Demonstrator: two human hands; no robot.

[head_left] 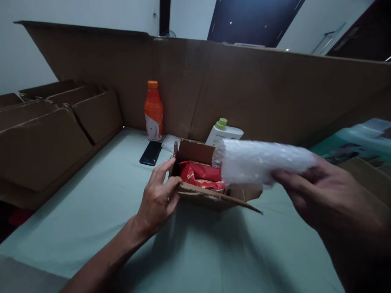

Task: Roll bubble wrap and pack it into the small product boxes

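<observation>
A small open cardboard box [210,196] stands on the pale green cloth, with shiny red packets [203,173] inside. My left hand [160,193] grips the near left corner of this box, fingers and thumb closed on its edge. In my right hand [317,183] is a roll of bubble wrap [259,160], held by its right end. The roll hangs over the right side of the box and hides part of the opening. Whether anything is wrapped inside the roll, I cannot tell. Slight motion blur covers the right hand.
An orange bottle [153,110], a dark phone [150,153] and a small clear plastic packet [170,142] lie left of the box. Behind it leans a white bottle with a green cap [224,132]. Divided cardboard [45,142] stands left, a teal jug [351,138] right; a cardboard wall [259,89] backs everything.
</observation>
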